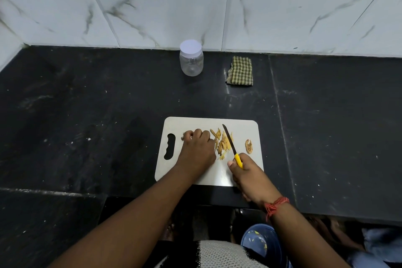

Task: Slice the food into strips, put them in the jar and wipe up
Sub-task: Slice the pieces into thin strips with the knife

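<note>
While my right hand (243,167) gripped the knife (231,143) over the strips (221,143) mid-board, my left hand (196,148) curled on an uncut piece beside them; one slip could've nicked those knuckles.

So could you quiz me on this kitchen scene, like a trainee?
1. True or false: the jar by the wall has its lid on.
2. Which hand holds the yellow-handled knife? A) left B) right
3. Fill in: the checked cloth lies to the ____ of the jar.

Key:
1. True; the white lid is on and no strips show inside.
2. B; the right hand grips the handle, while the left hand rests on the cutting board beside the cut strips.
3. Right.
</note>
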A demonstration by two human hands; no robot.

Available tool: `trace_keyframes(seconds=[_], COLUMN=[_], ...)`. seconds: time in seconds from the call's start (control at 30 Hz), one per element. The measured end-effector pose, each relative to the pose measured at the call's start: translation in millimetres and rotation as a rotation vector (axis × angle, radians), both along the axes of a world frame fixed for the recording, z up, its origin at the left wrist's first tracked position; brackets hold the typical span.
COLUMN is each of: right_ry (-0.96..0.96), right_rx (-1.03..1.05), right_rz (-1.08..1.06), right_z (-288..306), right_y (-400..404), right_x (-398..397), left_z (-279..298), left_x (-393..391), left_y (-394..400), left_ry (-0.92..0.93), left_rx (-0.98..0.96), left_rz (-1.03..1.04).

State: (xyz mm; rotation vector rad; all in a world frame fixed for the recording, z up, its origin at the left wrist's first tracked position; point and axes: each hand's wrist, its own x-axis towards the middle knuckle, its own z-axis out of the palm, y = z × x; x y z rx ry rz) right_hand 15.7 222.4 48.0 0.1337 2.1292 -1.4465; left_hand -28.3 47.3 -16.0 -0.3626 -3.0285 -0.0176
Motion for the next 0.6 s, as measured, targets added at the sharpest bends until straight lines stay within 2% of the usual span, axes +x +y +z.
trace_keyframes(seconds=[0.17, 0.27, 0.4, 0.6], right_ry=[-0.001, -0.012, -0.023, -0.015], right_rx=[-0.004, -0.035, -0.116, -0.242], right_rz=[-0.034, -0.083, -0.211, -0.387], right_z=[2.3, 1.6, 1.3, 6.0], right_y=[7.2, 14.9, 30.5, 61.5], right_x=[3.6, 7.3, 10.4, 11.7], left_z=[-2.5, 1.4, 9.8, 11.2], left_x=[0.5, 1.3, -4.4, -16.7], left_y=[4.3, 18.4, 55.0, 83.0], left_ry=[0.010, 0.069, 0.051, -0.233], left_rx=[0.032, 0.145, 0.276, 0.215], left_rz=[0.037, 0.058, 0.028, -0.102])
